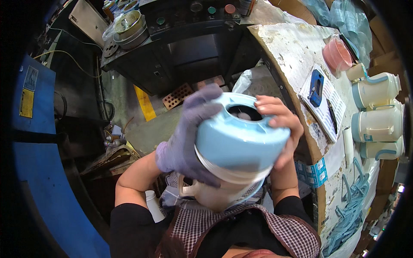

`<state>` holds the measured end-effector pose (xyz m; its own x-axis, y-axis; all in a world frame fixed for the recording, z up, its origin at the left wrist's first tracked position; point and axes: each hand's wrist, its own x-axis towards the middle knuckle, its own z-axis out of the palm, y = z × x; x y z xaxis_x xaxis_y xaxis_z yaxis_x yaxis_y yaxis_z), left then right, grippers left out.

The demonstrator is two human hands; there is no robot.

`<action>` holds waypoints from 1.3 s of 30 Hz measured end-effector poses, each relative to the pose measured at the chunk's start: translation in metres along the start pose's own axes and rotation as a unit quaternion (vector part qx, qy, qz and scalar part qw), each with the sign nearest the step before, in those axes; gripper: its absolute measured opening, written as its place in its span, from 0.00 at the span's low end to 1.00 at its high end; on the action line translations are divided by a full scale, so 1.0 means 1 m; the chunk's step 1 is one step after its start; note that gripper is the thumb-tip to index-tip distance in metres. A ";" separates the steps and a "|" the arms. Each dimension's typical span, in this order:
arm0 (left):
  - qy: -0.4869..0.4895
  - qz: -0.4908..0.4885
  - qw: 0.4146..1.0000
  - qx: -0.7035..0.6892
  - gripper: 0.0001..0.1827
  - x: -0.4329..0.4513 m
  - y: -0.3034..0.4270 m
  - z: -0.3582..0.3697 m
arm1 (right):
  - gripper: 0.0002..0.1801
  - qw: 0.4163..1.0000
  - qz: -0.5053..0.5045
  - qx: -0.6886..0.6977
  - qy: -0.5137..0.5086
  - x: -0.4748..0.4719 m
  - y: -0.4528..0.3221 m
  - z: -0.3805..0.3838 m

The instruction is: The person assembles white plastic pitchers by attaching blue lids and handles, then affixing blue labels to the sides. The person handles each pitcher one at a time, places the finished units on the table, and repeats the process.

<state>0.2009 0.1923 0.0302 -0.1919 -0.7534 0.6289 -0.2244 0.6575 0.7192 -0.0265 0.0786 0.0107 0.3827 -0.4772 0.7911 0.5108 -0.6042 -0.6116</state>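
In front of my chest I hold a vacuum jug with its light-blue end (pixel 238 142) tipped up towards me. Its cream body (pixel 216 195) and side handle (pixel 186 190) point down at my checked apron. A round dark hole (pixel 245 113) opens in the blue end, and something pale and round shows inside it. My left hand (pixel 190 135), in a purple-grey knitted glove, grips the jug's left side. Bare, my right hand (pixel 285 124) wraps the right side, its fingertips at the rim of the hole. The jug and glove are somewhat blurred.
A worn worktable (pixel 284 42) curves along my right, bearing a written notepad (pixel 322 122), a pen (pixel 331 116), pink round parts (pixel 337 54), several similar jugs (pixel 376 125) and loose blue handles (pixel 351 206). Ahead stands a dark machine (pixel 184 22) with buttons; a blue cabinet (pixel 35 119) is left.
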 end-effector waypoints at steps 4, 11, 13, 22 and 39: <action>0.049 -0.029 0.998 -0.008 0.75 -0.008 -0.034 -0.002 | 0.24 0.970 0.221 0.055 0.088 0.008 0.008 0.007; 0.045 0.018 0.999 0.025 0.69 -0.008 -0.039 -0.002 | 0.25 0.984 0.119 0.107 0.072 -0.002 0.030 0.005; 0.061 0.060 0.995 0.044 0.64 -0.005 -0.035 0.001 | 0.30 0.994 0.054 0.081 0.058 -0.005 0.031 0.004; -0.020 0.002 0.995 0.099 0.58 0.008 0.018 -0.013 | 0.52 0.995 -0.067 -0.070 0.000 -0.009 0.014 0.008; 0.027 -0.078 0.990 0.114 0.59 -0.025 -0.036 -0.002 | 0.22 0.982 0.087 -0.130 0.104 -0.042 0.023 0.029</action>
<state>0.2157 0.1871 -0.0111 -0.0882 -0.8400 0.5353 -0.4585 0.5114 0.7268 -0.0086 0.1035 -0.0363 0.2677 -0.6916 0.6709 0.2279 -0.6310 -0.7415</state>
